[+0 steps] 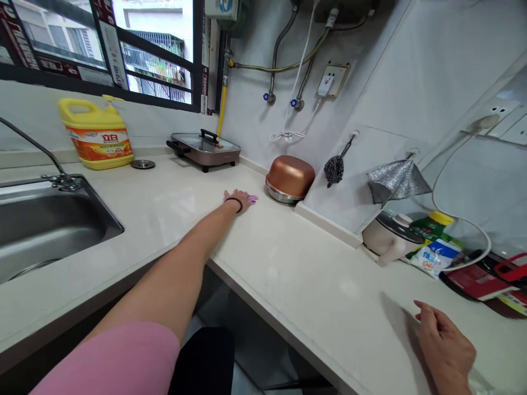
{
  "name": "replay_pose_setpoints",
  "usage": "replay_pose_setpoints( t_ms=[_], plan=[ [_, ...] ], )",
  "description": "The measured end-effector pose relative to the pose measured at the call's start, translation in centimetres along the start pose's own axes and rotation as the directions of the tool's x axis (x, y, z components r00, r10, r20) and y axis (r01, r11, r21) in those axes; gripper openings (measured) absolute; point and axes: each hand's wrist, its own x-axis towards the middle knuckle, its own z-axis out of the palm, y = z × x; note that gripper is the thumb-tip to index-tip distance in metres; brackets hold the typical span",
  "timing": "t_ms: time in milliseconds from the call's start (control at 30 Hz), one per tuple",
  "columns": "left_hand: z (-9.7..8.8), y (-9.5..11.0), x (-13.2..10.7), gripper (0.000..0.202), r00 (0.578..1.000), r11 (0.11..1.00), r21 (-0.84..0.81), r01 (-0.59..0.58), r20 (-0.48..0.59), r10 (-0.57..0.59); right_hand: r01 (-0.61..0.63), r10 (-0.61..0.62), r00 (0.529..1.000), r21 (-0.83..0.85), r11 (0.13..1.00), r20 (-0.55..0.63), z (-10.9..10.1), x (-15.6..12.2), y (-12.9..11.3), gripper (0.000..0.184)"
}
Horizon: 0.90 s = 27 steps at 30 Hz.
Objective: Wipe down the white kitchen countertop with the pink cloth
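My left arm stretches far across the pale stone countertop (288, 263). My left hand (239, 199) lies palm down on a small pink cloth (251, 198), pressing it onto the counter, just left of an upturned copper-coloured bowl (290, 176). A dark band circles that wrist. My right hand (444, 345) rests on the counter at the lower right, fingers loosely bent and apart, holding nothing.
A steel sink (45, 225) with a tap sits at the left. A yellow detergent jug (96, 133) and an electric grill pan (205, 147) stand below the window. At the right are a small rice cooker (391, 236), packets (438, 252), a scrubber (334, 169) and a grey cloth (395, 181).
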Motion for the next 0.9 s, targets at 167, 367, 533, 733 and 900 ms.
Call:
replay_pose_setpoints(
  t_ms=[167,367,533,733,900],
  plan=[
    [-1.5,-6.0,-2.1,0.057,0.987,0.981,0.110,0.162,-0.008,-0.162,-0.016,0.016,1.000,0.014,1.000,0.009,-0.1,-0.2,-0.5,0.041],
    [-2.7,-7.6,-6.6,0.058,0.987,0.969,0.189,0.156,0.006,-0.160,-0.028,0.029,0.999,0.036,0.999,-0.015,0.3,-0.5,-1.0,0.043],
    [-2.4,-7.9,-11.4,0.059,0.993,0.974,0.210,-0.088,0.100,0.068,-0.020,0.020,1.000,0.045,0.999,0.001,1.1,-0.2,-0.6,0.043],
    [-1.9,-6.7,-17.3,0.063,0.790,0.798,0.065,-0.599,0.212,0.575,0.040,-0.038,0.999,0.074,0.996,-0.031,2.0,-0.4,-0.9,0.040],
    [-1.0,-1.7,-19.4,0.059,0.671,0.699,-0.001,-0.715,0.280,0.687,0.075,-0.072,0.997,0.087,0.993,-0.035,2.3,-1.0,-1.7,0.038]
  ],
)
